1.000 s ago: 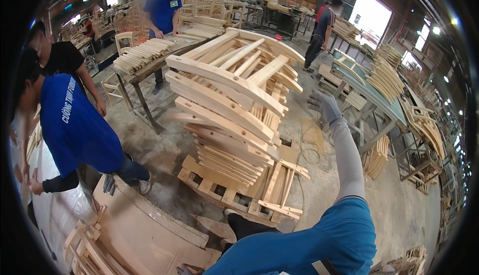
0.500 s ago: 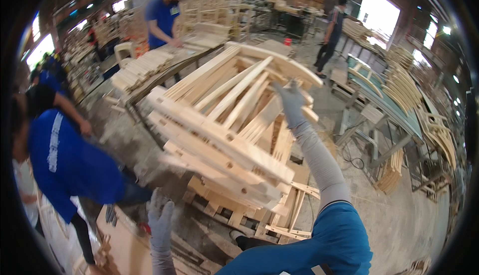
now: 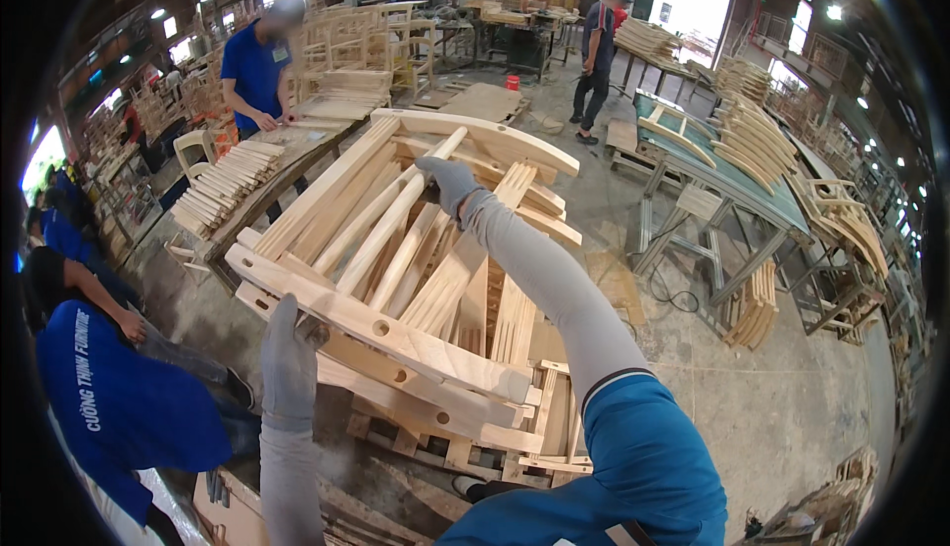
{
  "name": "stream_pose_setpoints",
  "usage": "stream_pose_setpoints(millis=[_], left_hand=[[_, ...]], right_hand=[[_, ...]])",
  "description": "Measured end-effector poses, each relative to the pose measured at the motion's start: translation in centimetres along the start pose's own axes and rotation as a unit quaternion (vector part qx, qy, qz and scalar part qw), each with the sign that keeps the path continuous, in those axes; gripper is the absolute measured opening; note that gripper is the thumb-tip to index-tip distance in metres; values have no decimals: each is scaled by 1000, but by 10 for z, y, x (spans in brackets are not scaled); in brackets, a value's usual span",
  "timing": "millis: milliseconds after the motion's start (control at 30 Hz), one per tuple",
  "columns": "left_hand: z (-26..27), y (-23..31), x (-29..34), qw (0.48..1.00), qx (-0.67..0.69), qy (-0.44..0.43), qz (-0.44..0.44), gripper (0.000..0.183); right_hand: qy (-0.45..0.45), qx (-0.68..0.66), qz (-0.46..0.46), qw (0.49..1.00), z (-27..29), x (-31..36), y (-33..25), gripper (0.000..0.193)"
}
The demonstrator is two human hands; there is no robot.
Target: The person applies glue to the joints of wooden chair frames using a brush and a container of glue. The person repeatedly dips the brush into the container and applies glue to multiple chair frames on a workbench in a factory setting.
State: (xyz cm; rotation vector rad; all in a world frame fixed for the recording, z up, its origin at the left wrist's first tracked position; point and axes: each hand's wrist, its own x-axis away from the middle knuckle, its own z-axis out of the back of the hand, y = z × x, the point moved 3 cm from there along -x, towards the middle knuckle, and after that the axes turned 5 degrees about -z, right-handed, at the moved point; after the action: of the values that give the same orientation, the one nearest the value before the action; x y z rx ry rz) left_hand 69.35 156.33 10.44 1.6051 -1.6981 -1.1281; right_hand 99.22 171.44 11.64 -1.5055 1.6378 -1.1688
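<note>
My right hand (image 3: 450,188), in a grey glove, is closed round a pale round wooden spindle (image 3: 401,219). That spindle slants across the top of a stack of curved wooden chair frames. My left hand (image 3: 289,348), also gloved, is upright at the left end of the near rail (image 3: 381,326). Its thumb points up and its other fingers are loosely bent, with no object visible in them. Several more spindles and slats lie inside the frames below my right hand. The near rail has round holes along its face.
A wooden pallet (image 3: 455,452) lies under the stack. Behind it, a worker in blue stands at a bench (image 3: 312,135) with wooden strips. Another blue-shirted worker (image 3: 129,388) bends close at left. A green-topped table (image 3: 762,204) with curved parts stands at right.
My right hand has moved left from the far right of the stack and closed on a spindle. My left hand has risen to the near rail. The worker at left has shifted lower.
</note>
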Motion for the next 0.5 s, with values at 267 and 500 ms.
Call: stream_pose_setpoints(millis=[267, 500], left_hand=[[-7, 28, -21, 996, 61, -14, -66, 28], [21, 18, -21, 999, 22, 28, 4, 28]], right_hand=[[-63, -50, -19, 997, 7, 0, -11, 24], [-97, 24, -52, 994, 8, 11, -3, 25]])
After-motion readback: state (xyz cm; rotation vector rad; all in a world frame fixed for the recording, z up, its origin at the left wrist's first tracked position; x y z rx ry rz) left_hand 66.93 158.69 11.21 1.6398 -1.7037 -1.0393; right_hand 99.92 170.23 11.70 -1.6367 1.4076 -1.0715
